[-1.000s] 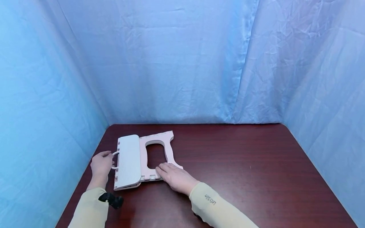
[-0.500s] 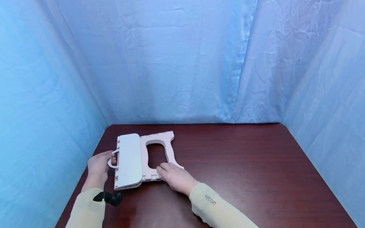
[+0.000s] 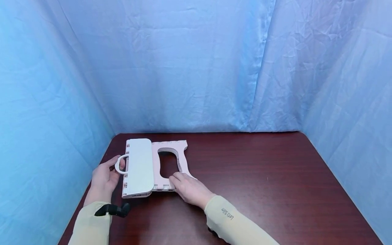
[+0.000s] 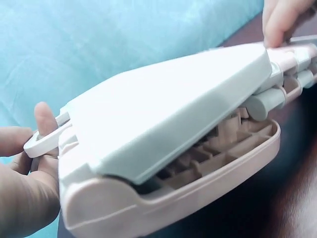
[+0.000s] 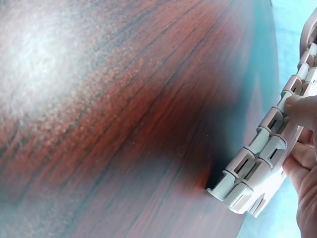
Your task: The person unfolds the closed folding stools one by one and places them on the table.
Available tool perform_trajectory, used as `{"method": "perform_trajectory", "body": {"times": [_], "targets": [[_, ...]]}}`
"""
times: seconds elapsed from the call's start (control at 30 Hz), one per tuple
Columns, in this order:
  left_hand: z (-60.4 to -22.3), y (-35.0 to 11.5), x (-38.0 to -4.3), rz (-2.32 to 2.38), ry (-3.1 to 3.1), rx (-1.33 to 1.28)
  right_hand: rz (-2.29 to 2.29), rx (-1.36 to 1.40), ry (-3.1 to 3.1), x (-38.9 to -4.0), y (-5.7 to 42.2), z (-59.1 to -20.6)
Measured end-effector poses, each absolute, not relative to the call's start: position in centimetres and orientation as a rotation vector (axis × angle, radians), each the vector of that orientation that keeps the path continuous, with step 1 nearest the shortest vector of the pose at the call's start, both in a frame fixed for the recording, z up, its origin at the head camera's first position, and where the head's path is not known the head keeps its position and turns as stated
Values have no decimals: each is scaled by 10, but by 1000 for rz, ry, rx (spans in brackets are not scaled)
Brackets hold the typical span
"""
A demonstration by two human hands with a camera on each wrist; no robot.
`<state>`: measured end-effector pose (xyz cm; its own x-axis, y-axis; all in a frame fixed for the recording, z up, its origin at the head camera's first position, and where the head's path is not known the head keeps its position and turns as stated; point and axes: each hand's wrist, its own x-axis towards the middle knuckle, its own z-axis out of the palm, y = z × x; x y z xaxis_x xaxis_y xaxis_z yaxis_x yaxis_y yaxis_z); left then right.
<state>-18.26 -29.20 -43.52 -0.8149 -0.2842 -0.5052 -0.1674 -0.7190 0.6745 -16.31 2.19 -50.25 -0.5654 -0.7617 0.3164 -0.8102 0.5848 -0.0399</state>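
Observation:
A folding step stool with a white top (image 3: 139, 166) and pink legs (image 3: 155, 163) is folded nearly flat at the table's left side. My left hand (image 3: 104, 177) holds its white loop handle (image 3: 117, 164), with a finger passing through the loop. In the left wrist view that handle (image 4: 47, 141) sits between my fingers, and a gap shows between the white top and the pink underside (image 4: 198, 173). My right hand (image 3: 190, 190) grips the near leg at the frame's opening. The right wrist view shows thumb and fingers on either side of the hinged leg edge (image 5: 262, 144).
The stool stands on a dark reddish-brown wooden table (image 3: 260, 177) with rounded far corners. Light blue curtains (image 3: 183, 68) surround it at the back and both sides. A black strap mount (image 3: 113, 210) sits on my left wrist.
My left hand has slipped its fingers into the handle loop and turned palm upward. The stool's handle end has shifted slightly up and away, while my right hand keeps its place on the leg.

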Motion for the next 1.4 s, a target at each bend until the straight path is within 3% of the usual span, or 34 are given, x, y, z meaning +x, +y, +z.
{"method": "perform_trajectory", "body": {"times": [0.4, 0.67, 1.4], "targets": [[-421, -288, -185, -2845, -937, 901, 361, 1284, -2576, -165, 28, -501], [-416, -287, -186, -2991, -810, 723, 432, 1270, -2592, -168, 31, -499], [-401, -279, -183, -3125, -849, 590, 575, 1272, -2516, -170, 37, -495]]}}
